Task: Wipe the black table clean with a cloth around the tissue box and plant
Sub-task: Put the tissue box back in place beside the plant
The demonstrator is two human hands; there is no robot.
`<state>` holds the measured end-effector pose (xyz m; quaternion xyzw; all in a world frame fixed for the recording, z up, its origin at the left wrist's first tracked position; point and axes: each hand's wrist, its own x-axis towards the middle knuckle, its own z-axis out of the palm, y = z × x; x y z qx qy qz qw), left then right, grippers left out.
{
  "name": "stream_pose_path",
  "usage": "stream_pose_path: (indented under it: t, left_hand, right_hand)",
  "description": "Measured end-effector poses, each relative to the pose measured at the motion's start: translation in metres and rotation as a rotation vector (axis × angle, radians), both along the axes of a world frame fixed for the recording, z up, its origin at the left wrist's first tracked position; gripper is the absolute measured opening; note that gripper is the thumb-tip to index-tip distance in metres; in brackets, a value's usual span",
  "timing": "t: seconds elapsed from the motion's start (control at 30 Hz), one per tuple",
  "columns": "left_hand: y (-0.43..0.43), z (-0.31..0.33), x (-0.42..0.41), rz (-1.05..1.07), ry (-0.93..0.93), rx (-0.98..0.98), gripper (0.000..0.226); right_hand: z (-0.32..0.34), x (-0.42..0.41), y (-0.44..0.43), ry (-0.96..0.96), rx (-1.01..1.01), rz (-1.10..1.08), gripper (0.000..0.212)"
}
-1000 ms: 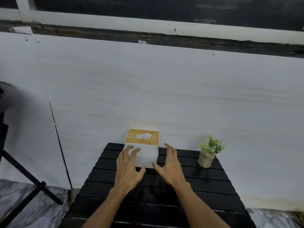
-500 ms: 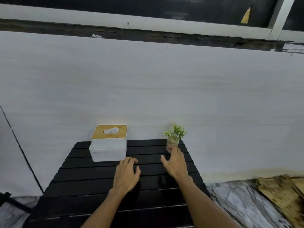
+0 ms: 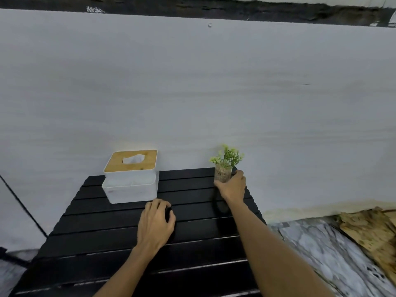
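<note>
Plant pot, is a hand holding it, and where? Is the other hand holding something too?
Yes. The right hand wraps around the lower side of the plant pot. The left hand rests on the black table; whether it holds anything cannot be told.

The tissue box (image 3: 130, 179) stands at the table's (image 3: 107, 239) far left edge, the plant (image 3: 225, 166) at its far right corner, well apart. The right hand (image 3: 232, 186) wraps the plant's pot; the left hand (image 3: 155, 224) rests mid-table, just before the box.
</note>
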<state>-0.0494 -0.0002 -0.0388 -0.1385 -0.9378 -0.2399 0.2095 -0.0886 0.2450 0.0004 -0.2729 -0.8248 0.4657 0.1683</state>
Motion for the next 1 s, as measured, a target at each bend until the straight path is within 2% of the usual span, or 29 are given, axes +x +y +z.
stream_pose_path:
  t: [0.13,0.47,0.6,1.0]
  left_hand:
    - [-0.001,-0.003,-0.002,-0.006,0.020,-0.006,0.012]
    - [-0.001,-0.008,0.000,-0.006,0.029,0.024,0.014]
    - [-0.002,-0.009,-0.001,-0.006,0.022,0.026,0.015]
    - [-0.001,-0.009,-0.001,0.011,0.021,0.014,0.017]
  right_hand:
    - [-0.004,-0.015,0.002,0.011,-0.094,-0.033,0.092]
    - [-0.008,-0.021,-0.007,0.092,-0.024,-0.069,0.070]
    - [-0.004,-0.017,-0.025,0.161,0.010,-0.006,0.067]
    - [0.002,-0.022,-0.075,0.123,0.085,0.120,0.063]
